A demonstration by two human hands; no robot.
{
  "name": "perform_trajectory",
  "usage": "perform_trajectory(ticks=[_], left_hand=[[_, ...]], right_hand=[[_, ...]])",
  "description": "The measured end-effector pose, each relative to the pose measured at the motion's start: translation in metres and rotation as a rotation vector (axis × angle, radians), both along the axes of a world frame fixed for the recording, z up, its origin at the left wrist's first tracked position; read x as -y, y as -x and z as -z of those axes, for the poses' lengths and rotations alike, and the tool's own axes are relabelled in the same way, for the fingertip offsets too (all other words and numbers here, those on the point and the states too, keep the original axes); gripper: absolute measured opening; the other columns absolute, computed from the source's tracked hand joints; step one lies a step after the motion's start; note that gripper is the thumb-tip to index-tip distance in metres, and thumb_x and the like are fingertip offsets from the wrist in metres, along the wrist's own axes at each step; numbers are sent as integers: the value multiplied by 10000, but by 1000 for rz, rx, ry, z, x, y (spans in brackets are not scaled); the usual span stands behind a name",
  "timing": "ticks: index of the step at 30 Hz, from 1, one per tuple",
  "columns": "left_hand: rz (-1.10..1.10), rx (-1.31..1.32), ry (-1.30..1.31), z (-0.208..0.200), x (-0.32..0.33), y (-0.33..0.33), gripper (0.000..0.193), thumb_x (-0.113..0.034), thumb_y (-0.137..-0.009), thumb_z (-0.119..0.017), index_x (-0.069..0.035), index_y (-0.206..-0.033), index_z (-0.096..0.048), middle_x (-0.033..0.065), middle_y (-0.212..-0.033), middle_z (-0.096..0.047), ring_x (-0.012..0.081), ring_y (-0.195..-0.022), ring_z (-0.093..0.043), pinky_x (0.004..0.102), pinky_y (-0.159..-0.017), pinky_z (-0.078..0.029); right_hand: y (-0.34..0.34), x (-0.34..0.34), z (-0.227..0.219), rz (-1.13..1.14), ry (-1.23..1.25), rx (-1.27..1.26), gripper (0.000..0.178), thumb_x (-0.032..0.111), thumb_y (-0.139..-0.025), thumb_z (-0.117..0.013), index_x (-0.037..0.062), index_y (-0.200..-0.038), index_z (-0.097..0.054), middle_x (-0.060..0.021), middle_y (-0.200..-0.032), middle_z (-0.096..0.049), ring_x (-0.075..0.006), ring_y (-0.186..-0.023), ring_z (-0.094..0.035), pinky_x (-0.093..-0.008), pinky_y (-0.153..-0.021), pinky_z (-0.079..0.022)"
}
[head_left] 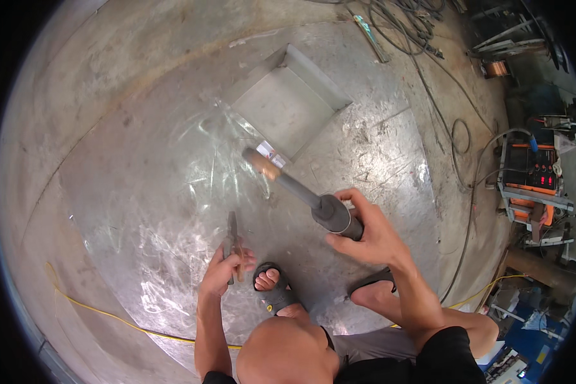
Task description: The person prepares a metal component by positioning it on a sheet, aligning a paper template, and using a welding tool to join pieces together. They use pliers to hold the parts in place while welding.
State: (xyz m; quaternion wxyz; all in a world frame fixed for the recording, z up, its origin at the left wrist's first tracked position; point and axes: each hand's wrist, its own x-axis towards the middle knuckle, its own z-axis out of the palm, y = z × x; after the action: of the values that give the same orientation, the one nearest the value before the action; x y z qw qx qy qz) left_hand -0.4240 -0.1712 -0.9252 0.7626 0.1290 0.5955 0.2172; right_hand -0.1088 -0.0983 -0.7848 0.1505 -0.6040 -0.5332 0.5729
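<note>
My right hand (368, 230) is closed around the dark, round body of a welding torch (299, 191). The torch's grey neck points up and left, ending in a copper-coloured nozzle blurred by motion. Lower on the left, my left hand (223, 269) grips dark pliers (233, 232), whose jaws point away from me. Parts of their handles are hidden by my fingers. Beyond the nozzle lies an open, shallow grey metal box (287, 109) with upright walls. A small white label-like piece (271, 154) is by its near corner. Neither tool visibly touches the box.
A worn metal sheet (141, 192) lies under the box and my sandalled foot (275, 288). An orange-and-black welding machine (530, 168) stands at right, with cables (422, 70) running along the floor. A yellow cord (118, 317) crosses near me. A copper wire spool (495, 69) sits far right.
</note>
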Motion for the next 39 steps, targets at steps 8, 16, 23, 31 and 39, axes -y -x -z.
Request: perform_trajectory(ticks=[8,16,23,31,39], left_hand=[[245,-414,-367,16,-1,16,222,-92,-894,-605,42,-1069,-579,232,-912,-672,360,-874,-673,403,-792,-517],[735,-1002,-1003,1,-6,13,269,-9,-881,-569,-33,-1124,-680,203,-929,-692,419,-868,-655,437,-797,-514],[576,-912,-327,14,4,2,300,-13,-914,-546,-28,-1204,-620,247,-956,-683,431,-857,-672,490,-717,-515],[573,-603,-247,15,-9,19,320,3,-877,-545,-16,-1196,-550,287,-1041,-641,490,-863,-658,543,-753,-530],[1085,-1255,-461,4,4,-9,570,65,-791,-586,-67,-1345,-571,287,-1326,-475,457,-1274,-448,556,-962,-449]], right_hand=[[-10,14,60,11,-20,-94,441,232,-873,-787,65,-1197,-540,-72,-776,-654,-139,-736,-599,-313,-650,-461],[-31,-5,55,25,-85,-23,433,195,-854,-787,39,-1175,-542,-86,-831,-695,-130,-766,-632,-316,-684,-491],[-32,-1,65,21,-217,-33,433,229,-853,-742,67,-1194,-530,-128,-683,-602,-286,-606,-591,-399,-594,-450],[-27,3,64,-15,-178,-31,445,225,-844,-760,49,-1182,-531,-128,-728,-628,-250,-608,-564,-370,-585,-432],[-37,5,64,52,-248,-54,448,217,-845,-755,52,-1190,-521,-117,-692,-600,-218,-588,-531,-363,-569,-409]])
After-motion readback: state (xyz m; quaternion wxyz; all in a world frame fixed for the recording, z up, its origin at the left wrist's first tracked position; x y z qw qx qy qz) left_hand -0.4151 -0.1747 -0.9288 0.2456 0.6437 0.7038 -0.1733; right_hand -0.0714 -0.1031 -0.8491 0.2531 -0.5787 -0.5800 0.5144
